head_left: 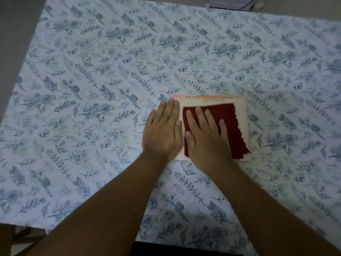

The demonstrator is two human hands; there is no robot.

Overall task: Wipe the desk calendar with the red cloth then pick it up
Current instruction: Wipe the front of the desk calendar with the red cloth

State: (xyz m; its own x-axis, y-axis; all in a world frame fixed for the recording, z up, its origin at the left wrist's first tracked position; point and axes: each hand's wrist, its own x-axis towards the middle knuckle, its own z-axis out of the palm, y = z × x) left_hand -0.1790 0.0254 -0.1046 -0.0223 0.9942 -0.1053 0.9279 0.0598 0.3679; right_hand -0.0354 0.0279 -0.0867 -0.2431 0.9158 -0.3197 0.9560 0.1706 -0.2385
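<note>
The right hand (206,137) lay spread flat on the red cloth (228,124) atop the desk calendar (241,108). The left hand (163,130), fingers together, pinned its 9 o'clock edge to the tabletop (92,89) (good bracing); strokes should probably run toward 3 o'clock.

My table is covered by a pale cloth (110,74) printed all over with blue-grey leaves, sprigs and round flowers, with a few faint green patches among them. The cloth fills nearly everything I see. Past its left edge lies a plain grey floor (16,30), dim and bare. At the near left corner a bit of brown wooden furniture (11,239) shows below the cloth's edge. At the far edge, top right, sits a grey box-like thing (228,2) with a thin black cord (248,4) beside it. The light is soft and rather dull, brighter toward the right side.
</note>
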